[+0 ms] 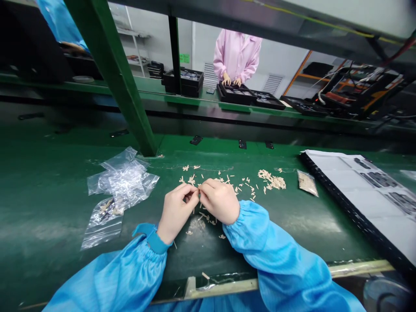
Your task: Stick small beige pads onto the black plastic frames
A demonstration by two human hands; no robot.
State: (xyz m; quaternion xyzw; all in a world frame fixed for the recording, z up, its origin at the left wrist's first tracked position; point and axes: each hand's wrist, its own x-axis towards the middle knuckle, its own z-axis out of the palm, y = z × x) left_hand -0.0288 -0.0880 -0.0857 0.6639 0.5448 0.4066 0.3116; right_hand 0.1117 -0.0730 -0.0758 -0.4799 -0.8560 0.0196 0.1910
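Observation:
Above the green tabletop, my left hand (pixel 178 209) and my right hand (pixel 220 200) meet fingertip to fingertip, thumbs and forefingers pinched. Whatever sits between the fingertips is too small and covered to make out. Small beige pieces (pixel 204 216), some strip-shaped, lie scattered under and around both hands. A denser heap of the same beige pieces (pixel 272 179) lies to the right. Beyond it is a clear bag filled with beige pieces (pixel 307 183). Left of my hands are crumpled clear plastic bags (pixel 125 177), and a zip bag (pixel 103 223) with a few pieces inside.
A green post (pixel 118 82) rises from the table at left. A black-edged tray (pixel 360 186) with white lining and dark parts stands at right. Small black parts (pixel 242 144) lie at the back. Across the bench, a person in pink (pixel 238 54) handles black trays (pixel 235 94).

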